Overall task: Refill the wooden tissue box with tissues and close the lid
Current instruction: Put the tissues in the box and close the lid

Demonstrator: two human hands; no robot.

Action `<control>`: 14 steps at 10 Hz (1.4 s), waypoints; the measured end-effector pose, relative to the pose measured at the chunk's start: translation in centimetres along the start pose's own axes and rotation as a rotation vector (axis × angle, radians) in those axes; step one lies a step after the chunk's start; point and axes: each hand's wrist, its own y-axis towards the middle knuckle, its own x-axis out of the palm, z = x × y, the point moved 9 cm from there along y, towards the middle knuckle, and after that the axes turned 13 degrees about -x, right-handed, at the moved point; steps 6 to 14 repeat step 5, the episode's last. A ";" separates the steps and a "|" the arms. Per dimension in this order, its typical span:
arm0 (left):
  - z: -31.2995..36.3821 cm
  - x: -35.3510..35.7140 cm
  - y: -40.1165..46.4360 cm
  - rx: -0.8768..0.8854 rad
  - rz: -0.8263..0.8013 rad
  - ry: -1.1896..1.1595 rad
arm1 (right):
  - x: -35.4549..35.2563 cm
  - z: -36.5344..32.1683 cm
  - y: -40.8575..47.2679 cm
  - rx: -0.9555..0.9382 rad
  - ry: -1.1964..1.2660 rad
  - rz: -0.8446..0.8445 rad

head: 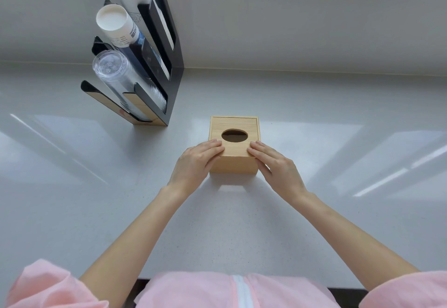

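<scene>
Both your hands rest on the wooden tissue box point(233, 162): left hand point(196, 162) flat on its near left corner, right hand point(275, 162) on the near right, fingers laid loosely, gripping nothing. Between your fingertips, the lid point(233, 126) sits closed, its oval opening dark. Beyond your left hand stands a black cup rack point(169, 65) on the white counter point(314, 138).

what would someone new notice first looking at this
The wooden tissue box at the middle of the grey counter, its lid on and the oval opening dark with no tissue showing. The left hand and right hand rest fingers on its near corners. At the back left, a black rack holds stacks of paper and clear cups.
</scene>
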 end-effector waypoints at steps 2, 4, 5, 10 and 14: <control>0.5 -0.5 0.2 0.025 0.007 0.042 | -0.6 -0.4 0.2 0.001 -0.053 0.043; 1.2 -1.6 1.5 -0.036 -0.002 0.061 | -1.1 -0.3 1.5 0.031 -0.072 -0.001; 1.5 -2.1 3.2 -0.061 -0.019 0.081 | -1.2 0.5 2.9 0.062 -0.101 -0.108; 1.5 -2.1 3.2 -0.061 -0.019 0.081 | -1.2 0.5 2.9 0.062 -0.101 -0.108; 1.5 -2.1 3.2 -0.061 -0.019 0.081 | -1.2 0.5 2.9 0.062 -0.101 -0.108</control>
